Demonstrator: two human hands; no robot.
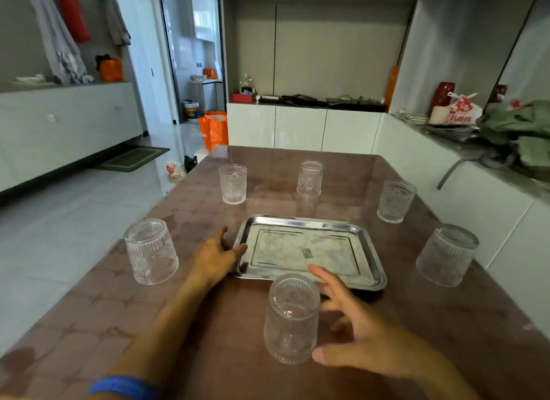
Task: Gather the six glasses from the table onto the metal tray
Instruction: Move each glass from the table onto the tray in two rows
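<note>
A bare metal tray (369, 250) lies in the middle of the brown table. Several ribbed clear glasses stand around it: a near glass (291, 319) upside down in front of the tray, a left glass (151, 251) upside down, a far-left glass (233, 184) upright, a far-middle glass (309, 178) upside down, a far-right glass (395, 201) upright, and a right glass (447, 255) upside down. My left hand (215, 255) rests on the tray's left edge, fingers spread. My right hand (354, 325) is open right beside the near glass, thumb at its base, not closed around it.
The table (446, 325) runs close to a white counter (482, 197) on the right, which holds bags and green cloth. An orange bag (213, 128) stands on the floor beyond the table's far-left corner. White cabinets line the back wall.
</note>
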